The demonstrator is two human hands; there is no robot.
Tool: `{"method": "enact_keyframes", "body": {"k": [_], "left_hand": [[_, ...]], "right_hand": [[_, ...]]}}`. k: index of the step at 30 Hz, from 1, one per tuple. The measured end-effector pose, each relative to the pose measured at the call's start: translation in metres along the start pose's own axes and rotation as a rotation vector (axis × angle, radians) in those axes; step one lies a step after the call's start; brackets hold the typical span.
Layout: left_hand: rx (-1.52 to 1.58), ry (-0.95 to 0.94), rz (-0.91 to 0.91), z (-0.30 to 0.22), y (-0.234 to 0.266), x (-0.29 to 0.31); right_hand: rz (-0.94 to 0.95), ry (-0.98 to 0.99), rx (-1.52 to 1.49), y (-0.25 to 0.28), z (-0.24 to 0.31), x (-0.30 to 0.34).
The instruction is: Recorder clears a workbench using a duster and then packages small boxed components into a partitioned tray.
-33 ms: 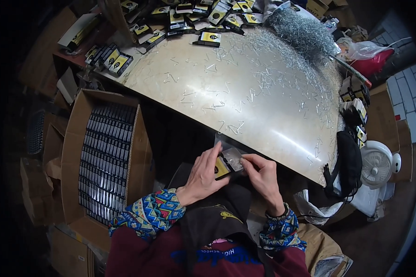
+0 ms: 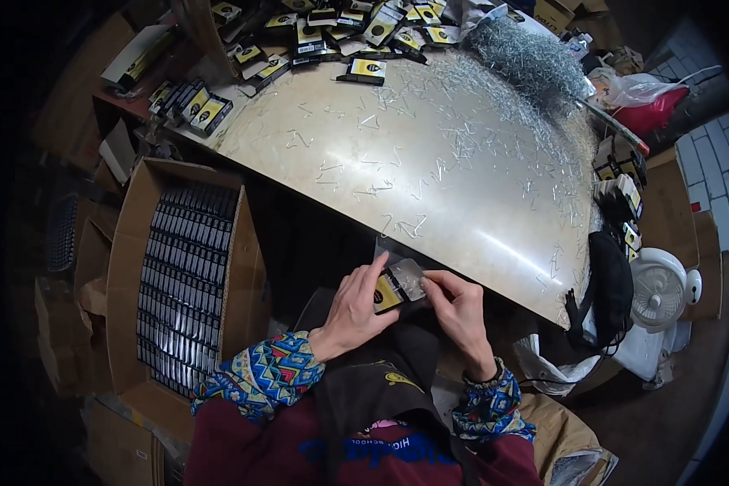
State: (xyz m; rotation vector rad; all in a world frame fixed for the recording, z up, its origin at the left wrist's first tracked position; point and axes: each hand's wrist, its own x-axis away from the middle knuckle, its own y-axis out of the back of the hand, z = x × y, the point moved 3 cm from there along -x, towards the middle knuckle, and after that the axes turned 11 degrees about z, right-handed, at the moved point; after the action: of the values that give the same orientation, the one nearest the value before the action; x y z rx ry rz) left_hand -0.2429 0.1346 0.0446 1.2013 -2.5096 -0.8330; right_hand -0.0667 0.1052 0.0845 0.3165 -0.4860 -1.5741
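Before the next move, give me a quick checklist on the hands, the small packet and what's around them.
1. Left hand on the small black-and-yellow packet: ok, fingers wrap its left side.
2. Right hand on the clear plastic sleeve at the packet's right end: ok, fingertips pinch it.
3. Packet fully inside the sleeve: cannot tell, hands cover the edges.
4. Cardboard box at the left: ok, open, rows of dark packets inside, some space at its near end.
5. Table surface ahead: not ok, loose metal clips scattered over it.
6. Supply of packets at the table's far edge: ok, many lying there.
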Motion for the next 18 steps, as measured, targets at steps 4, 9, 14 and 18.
{"method": "enact_keyframes", "body": {"k": [4,9,14,18], "left_hand": [[0.069,0.000,-0.111,-0.007,0.003,-0.004],[0.001,-0.052,-0.189,-0.022,0.002,-0.009],[0.044,0.018,-0.180,-0.016,0.009,-0.006],[-0.023,-0.070,-0.185,-0.016,0.004,-0.011]], "right_hand": [[-0.008,0.089,-0.064,-0.008,0.004,0.001],[-0.239,0.346,0.138,-0.025,0.021,-0.007],[-0.336,0.316,0.061,-0.011,0.005,0.005],[-0.128,0.453,0.362,-0.019,0.014,0.008]]}}
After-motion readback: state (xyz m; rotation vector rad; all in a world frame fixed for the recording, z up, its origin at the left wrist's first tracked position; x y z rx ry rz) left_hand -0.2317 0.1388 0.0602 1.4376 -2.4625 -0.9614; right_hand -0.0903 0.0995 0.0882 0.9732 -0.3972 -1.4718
